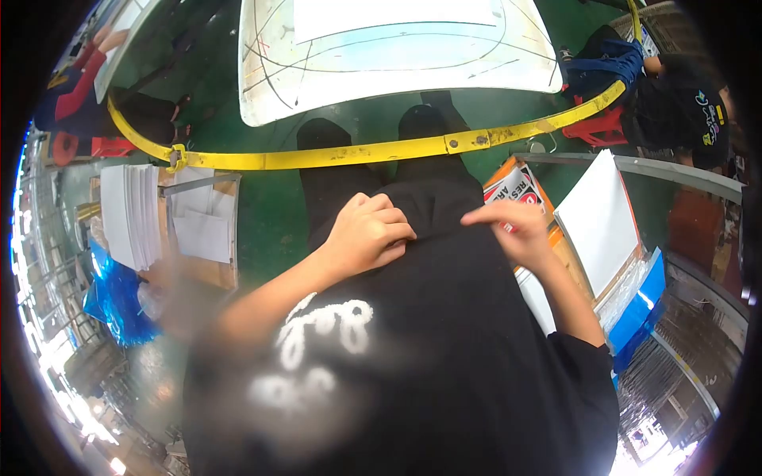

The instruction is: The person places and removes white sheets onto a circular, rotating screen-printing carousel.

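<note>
My left hand (367, 235) is in front of my black shirt (460, 333), its fingers curled in towards the palm. Whatever those fingers hold, if anything, is hidden. To the right, my right hand (517, 228) is raised beside the shirt with its index finger stretched out to the left. Nothing shows in its fingers. The two hands are apart. Beyond them a worn yellow band (381, 155) with a riveted joint curves across the view. Past the band is a pale, marked board (401, 75) with a white sheet (389, 17) on it.
Upright white sheets (128, 214) fill a rack at left, above blue plastic (119, 301). At right stand a printed red, black and white sign (514, 189) and a large white panel (599, 222). Other people sit at far left (75, 95) and far right (683, 111).
</note>
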Tool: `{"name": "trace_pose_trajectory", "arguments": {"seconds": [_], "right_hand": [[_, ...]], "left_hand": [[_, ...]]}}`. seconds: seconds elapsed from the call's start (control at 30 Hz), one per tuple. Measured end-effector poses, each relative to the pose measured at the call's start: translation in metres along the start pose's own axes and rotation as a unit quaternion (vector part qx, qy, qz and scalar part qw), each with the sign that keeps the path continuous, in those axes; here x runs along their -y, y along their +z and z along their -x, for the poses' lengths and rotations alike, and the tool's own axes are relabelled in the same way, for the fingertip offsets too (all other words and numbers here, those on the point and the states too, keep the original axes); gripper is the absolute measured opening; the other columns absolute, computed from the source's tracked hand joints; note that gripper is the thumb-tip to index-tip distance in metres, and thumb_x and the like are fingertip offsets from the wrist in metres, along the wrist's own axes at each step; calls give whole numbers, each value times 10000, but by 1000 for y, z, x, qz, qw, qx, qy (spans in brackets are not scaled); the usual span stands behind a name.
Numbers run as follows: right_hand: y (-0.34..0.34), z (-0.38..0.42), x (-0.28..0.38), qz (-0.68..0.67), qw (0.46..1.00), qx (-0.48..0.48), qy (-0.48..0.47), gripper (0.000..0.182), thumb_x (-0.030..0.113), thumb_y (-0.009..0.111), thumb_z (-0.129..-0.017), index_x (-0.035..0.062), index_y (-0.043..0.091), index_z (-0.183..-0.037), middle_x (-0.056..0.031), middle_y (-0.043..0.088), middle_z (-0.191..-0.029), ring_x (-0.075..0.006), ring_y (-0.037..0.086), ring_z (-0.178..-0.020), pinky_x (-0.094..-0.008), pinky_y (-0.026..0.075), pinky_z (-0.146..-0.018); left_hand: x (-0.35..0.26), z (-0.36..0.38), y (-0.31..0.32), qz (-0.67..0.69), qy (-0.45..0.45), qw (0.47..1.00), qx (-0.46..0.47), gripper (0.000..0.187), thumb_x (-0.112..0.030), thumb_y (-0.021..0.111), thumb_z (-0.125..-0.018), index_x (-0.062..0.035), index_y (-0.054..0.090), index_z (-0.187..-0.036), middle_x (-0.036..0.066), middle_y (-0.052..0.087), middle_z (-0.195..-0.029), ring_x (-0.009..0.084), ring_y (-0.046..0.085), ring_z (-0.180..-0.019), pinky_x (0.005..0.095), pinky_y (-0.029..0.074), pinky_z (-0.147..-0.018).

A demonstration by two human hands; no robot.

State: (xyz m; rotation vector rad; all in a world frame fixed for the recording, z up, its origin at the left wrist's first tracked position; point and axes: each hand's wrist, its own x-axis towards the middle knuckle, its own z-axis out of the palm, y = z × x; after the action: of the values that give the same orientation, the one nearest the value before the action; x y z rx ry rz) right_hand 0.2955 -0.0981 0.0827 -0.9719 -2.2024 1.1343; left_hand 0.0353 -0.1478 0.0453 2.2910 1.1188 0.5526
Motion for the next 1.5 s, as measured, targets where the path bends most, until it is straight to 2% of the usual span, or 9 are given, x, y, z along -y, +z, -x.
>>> {"name": "trace_pose_trajectory", "arguments": {"seconds": [0.1, 0.27, 0.43, 0.63, 0.87, 0.97, 1.23, 1.33, 1.5], "right_hand": [[-22, -12, 7, -38, 995, -74, 61, 249, -111, 556, -702, 7, 692, -873, -95, 690, -823, -179, 659, -768, -273, 503, -689], [-54, -4, -9, -168, 955, 173, 171, 623, -55, 600, -697, 90, 497, -1295, -149, 626, -1099, -219, 615, -984, -322, 455, -877], [-99, 49, -70, 321, 888, 17, 328, 746, 17, 703, -640, 176, 455, -1326, -205, 536, -1228, -312, 518, -1140, -388, 402, -970], [-82, 115, -132, 347, 798, 20, 493, 987, 151, 826, -554, 337, 328, -1385, -285, 196, -1441, -487, 156, -1331, -487, 256, -1072], [-75, 156, -183, 303, 863, -78, 398, 502, 137, 732, -700, 262, 606, -1170, -207, 298, -1431, -356, 364, -1282, -382, 368, -1013], [-83, 159, -179, 336, 864, -51, 371, 448, 178, 717, -723, 244, 616, -1155, -188, 343, -1412, -355, 420, -1238, -382, 404, -976], [-75, 174, -185, 365, 877, -69, 305, 430, 143, 635, -794, 121, 518, -1207, -181, 454, -1327, -336, 473, -1191, -377, 439, -934], [-69, 178, -186, 381, 871, -98, 296, 455, 84, 600, -794, 93, 475, -1231, -180, 485, -1296, -337, 495, -1164, -370, 454, -918], [-52, 183, -179, 365, 828, -273, 327, 489, -53, 493, -752, 53, 466, -1229, -156, 537, -1248, -297, 531, -1139, -339, 466, -907]], "left_hand": [[6, -3, -6, 18, -13, 1000, -9, 147, -162, 722, -620, -184, 676, -758, -90, 572, -743, 136, 488, -779, 303, 344, -642], [20, -21, -31, 229, -54, 945, 226, 106, -180, 642, -767, -83, 672, -796, 33, 658, -840, 224, 588, -802, 350, 457, -705], [35, -26, -65, 382, -154, 867, 280, 187, -223, 649, -796, -37, 644, -812, 45, 635, -750, 162, 577, -748, 314, 449, -685], [49, -14, -74, 414, -51, 780, 467, 283, -258, 716, -755, -51, 612, -918, 47, 627, -820, 172, 566, -772, 315, 447, -670], [42, -14, -71, 333, -97, 836, 425, 204, -174, 669, -765, 4, 570, -784, 54, 602, -750, 170, 562, -712, 300, 437, -612], [41, -4, -41, 425, -83, 769, 470, 148, -120, 639, -748, 2, 560, -775, 57, 586, -731, 166, 565, -706, 288, 429, -590], [74, -6, -75, 332, -50, 884, 326, 100, -103, 661, -802, -8, 629, -810, 51, 627, -774, 148, 579, -768, 283, 446, -679], [72, -9, -91, 357, -235, 844, 323, 104, -107, 619, -836, -5, 631, -818, 48, 630, -770, 128, 580, -746, 279, 444, -696], [81, -11, -85, 319, -240, 903, 160, 164, -128, 553, -889, 12, 627, -843, 50, 630, -804, 112, 595, -758, 251, 465, -706]]}}
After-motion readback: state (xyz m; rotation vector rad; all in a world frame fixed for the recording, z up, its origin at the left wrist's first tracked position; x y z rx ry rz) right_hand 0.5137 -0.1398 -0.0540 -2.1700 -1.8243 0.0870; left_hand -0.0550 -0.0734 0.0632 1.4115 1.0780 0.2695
